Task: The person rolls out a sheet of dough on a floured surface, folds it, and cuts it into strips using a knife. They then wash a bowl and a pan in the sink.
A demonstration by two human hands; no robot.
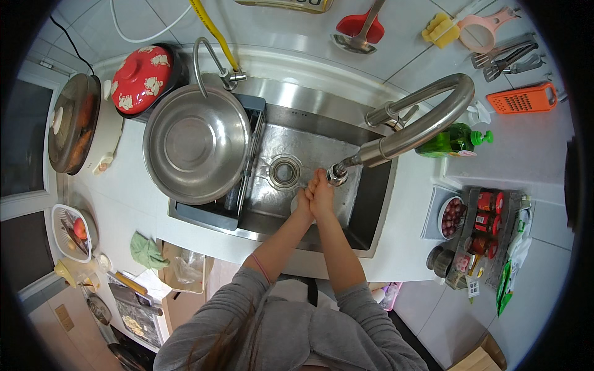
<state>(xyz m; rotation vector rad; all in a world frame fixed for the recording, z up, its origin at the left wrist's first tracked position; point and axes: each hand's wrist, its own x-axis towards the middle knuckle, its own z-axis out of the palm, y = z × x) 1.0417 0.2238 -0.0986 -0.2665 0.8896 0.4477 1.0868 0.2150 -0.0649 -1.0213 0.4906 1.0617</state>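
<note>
My left hand (304, 202) and my right hand (321, 191) are pressed together over the stainless steel sink (345, 204), close to the mouth of the large faucet (417, 125). Their fingers overlap, and whether anything small lies between the palms is hidden. Part of a round, pale thing shows in the basin beneath the wrists; its kind cannot be told. The sink drain (284, 172) is left of my hands. A wide stainless steel bowl (190, 143) rests over the sink's left end, on a grey dish rack (209, 218).
A red-lidded pot (141, 79) and a glass-lidded cooker (72, 125) stand at the left. Behind the faucet is a green pump bottle (452, 140). Right of the sink are a bowl of grapes (452, 218) and several red-lidded jars (487, 222). A green cloth (147, 250) lies at the front left.
</note>
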